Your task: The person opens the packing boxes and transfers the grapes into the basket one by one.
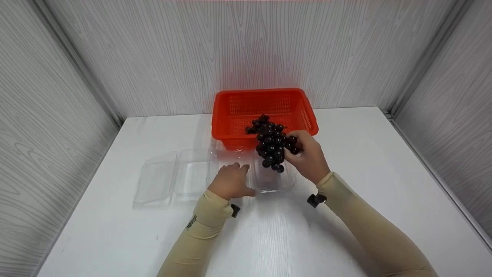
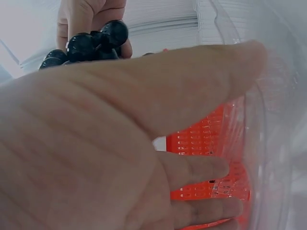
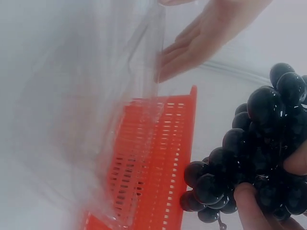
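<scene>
A bunch of dark grapes [image 1: 271, 144] hangs from my right hand [image 1: 307, 154], whose thumb and fingers pinch it from the right side. It is held over a clear plastic container [image 1: 269, 190] and the near rim of a red basket [image 1: 265, 92]. More dark grapes [image 1: 261, 120] show above the basket's inside; whether they belong to the same bunch I cannot tell. My left hand [image 1: 230, 181] is at the container's left side, fingers and thumb extended. In the left wrist view its thumb [image 2: 249, 55] reaches to the clear plastic wall [image 2: 273, 158]; firm contact is unclear.
Further left on the white table [image 1: 115, 231] lie a clear plastic tray section [image 1: 192, 175] and a flat clear piece [image 1: 155, 181], perhaps an opened lid. The red basket stands near the pale back panel [image 1: 173, 57]. Side panels rise at left and right.
</scene>
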A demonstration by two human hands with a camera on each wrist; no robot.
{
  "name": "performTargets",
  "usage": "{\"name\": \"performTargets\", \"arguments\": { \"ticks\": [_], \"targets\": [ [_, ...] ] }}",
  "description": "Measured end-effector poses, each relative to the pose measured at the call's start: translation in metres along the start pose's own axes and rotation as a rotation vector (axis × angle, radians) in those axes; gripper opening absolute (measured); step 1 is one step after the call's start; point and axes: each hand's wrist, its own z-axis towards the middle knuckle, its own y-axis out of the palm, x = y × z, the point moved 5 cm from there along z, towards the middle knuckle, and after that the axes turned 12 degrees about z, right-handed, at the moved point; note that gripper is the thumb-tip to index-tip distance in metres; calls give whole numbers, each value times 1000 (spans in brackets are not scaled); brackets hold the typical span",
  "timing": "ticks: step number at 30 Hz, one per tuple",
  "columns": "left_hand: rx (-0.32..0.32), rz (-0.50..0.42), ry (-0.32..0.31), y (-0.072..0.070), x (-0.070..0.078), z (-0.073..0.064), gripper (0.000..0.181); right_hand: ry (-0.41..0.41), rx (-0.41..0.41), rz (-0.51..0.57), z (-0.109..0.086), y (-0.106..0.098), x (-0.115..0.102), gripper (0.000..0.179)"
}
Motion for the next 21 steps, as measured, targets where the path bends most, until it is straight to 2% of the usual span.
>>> {"name": "performTargets", "arguments": {
  "ticks": [5, 10, 14, 21],
  "targets": [
    [-26, -22, -18, 0, 2, 2, 80, -26, 37, -6, 7, -15, -1, 27],
    [-43, -6, -35, -1, 3, 3, 77, -22, 89, 3, 19, -30, 0, 29],
    [-48, -7, -56, -1, 4, 3, 77, 29, 121, 44, 30, -39, 3, 29],
    [-28, -22, -63, -2, 6, -2, 77, 159, 121, 112, 53, -47, 10, 31]
  ]
}}
